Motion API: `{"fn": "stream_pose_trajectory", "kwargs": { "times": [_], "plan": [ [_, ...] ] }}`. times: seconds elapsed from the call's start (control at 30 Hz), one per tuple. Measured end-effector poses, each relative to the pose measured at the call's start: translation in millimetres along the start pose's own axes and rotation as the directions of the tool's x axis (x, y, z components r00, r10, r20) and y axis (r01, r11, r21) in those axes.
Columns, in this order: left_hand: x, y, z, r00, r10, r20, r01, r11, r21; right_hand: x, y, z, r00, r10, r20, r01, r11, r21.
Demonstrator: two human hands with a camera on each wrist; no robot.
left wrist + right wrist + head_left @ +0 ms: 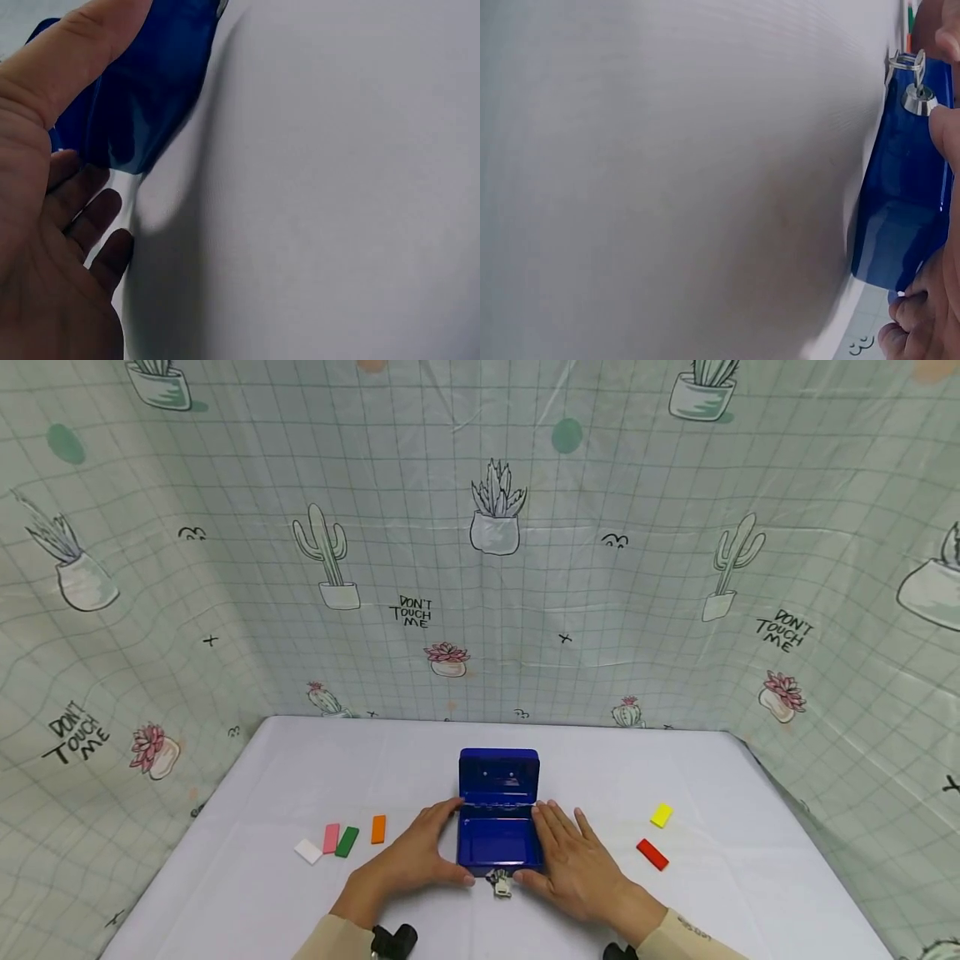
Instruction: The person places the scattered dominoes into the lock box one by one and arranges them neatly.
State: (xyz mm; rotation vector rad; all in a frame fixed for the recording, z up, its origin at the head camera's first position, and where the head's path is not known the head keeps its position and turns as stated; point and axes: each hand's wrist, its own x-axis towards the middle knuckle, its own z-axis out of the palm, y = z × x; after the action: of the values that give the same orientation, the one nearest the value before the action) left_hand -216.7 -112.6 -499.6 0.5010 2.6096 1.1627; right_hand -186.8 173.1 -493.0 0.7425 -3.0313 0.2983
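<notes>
A blue metal cash box (497,842) stands on the white table with its lid (498,774) raised and its inside bare. Keys on a ring (501,885) hang from the lock at its front. My left hand (411,860) is at the box's left side, thumb towards the front corner and relaxed fingers towards the back. Along the right side lies my right hand (581,870), its fingers straight and touching the wall, thumb near the front. In the right wrist view, the silver lock (919,100) shows close to the right thumb.
Left of the box lie a white block (308,852), a pink block (332,838), a green block (347,842) and an orange block (378,829). To the right are a yellow block (662,815) and a red block (652,854). A cactus-print cloth (525,585) hangs behind the table.
</notes>
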Motion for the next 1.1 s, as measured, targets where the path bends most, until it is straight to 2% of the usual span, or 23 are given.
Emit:
{"fn": "stream_pose_trajectory", "kwargs": {
  "times": [0.4, 0.63, 0.73, 0.83, 0.9, 1.1],
  "plan": [
    [5.0, -4.1, 3.8, 1.000, -0.007, -0.004, 0.006, 1.000, -0.014, 0.0, 3, 0, 1.000, -0.028, -0.011, 0.028, 0.999, 0.017],
    [6.1, -4.4, 5.5, 1.000, 0.002, -0.010, -0.002, 1.000, -0.028, -1.7, 14, -2, 0.999, -0.051, -0.004, 0.051, 0.998, 0.044],
    [6.6, -4.0, 6.7, 1.000, -0.001, -0.013, 0.001, 0.999, -0.036, -5.9, 24, -3, 0.999, -0.034, -0.004, 0.034, 0.999, 0.015],
    [6.8, -3.3, 7.1, 1.000, -0.009, -0.015, 0.009, 0.999, -0.033, -12.1, 36, -4, 0.999, -0.010, -0.049, 0.008, 0.999, -0.039],
    [6.4, -3.0, 6.9, 1.000, -0.010, -0.015, 0.010, 0.999, -0.034, -18.0, 46, -6, 0.994, 0.002, -0.105, -0.010, 0.997, -0.075],
    [3.9, -3.1, 6.1, 1.000, -0.022, -0.017, 0.021, 0.999, -0.039, -41.3, 79, -11, 0.967, 0.041, -0.251, -0.079, 0.986, -0.144]
  ]
}}
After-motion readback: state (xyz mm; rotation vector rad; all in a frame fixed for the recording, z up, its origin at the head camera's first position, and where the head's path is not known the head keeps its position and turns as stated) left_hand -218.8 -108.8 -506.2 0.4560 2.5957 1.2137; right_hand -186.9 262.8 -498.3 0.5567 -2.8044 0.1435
